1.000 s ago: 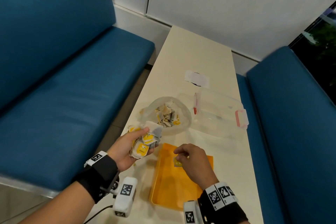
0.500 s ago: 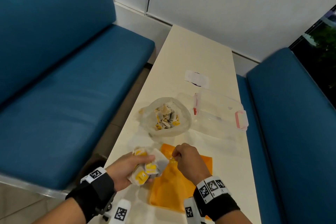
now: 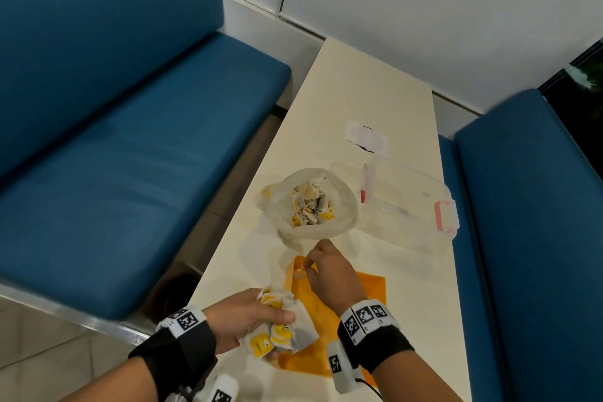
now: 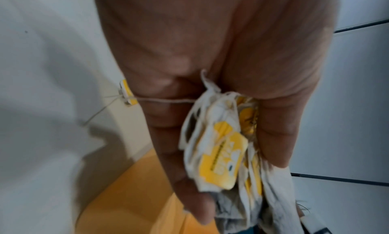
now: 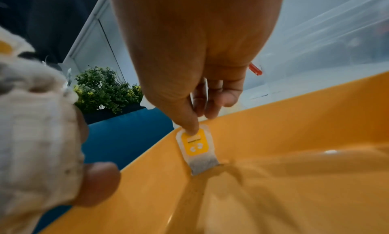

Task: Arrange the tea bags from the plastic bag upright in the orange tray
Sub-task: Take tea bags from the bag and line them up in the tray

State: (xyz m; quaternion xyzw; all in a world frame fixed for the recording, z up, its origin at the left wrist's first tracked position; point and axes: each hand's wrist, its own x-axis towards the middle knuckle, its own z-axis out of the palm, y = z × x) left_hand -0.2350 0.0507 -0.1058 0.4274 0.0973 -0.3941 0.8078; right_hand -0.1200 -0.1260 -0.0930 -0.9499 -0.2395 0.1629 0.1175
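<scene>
Long cream table [image 3: 365, 98] between 2 blue benches [image 3: 130, 153], on it an orange tray [image 3: 368, 287] at the near end, an open plastic bag [image 3: 342, 202] of tea bags [image 3: 310, 206], a clear lidded box [image 3: 414, 192] just beside it, a white paper slip [image 3: 365, 136] farther back

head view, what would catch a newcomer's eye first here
The orange tray at the near end of the table, where the right hand pinches a single tea bag upright against the tray's far corner. Beside it the left hand grips a bunch of tea bags. Farther along sits the open plastic bag with more inside.
</scene>
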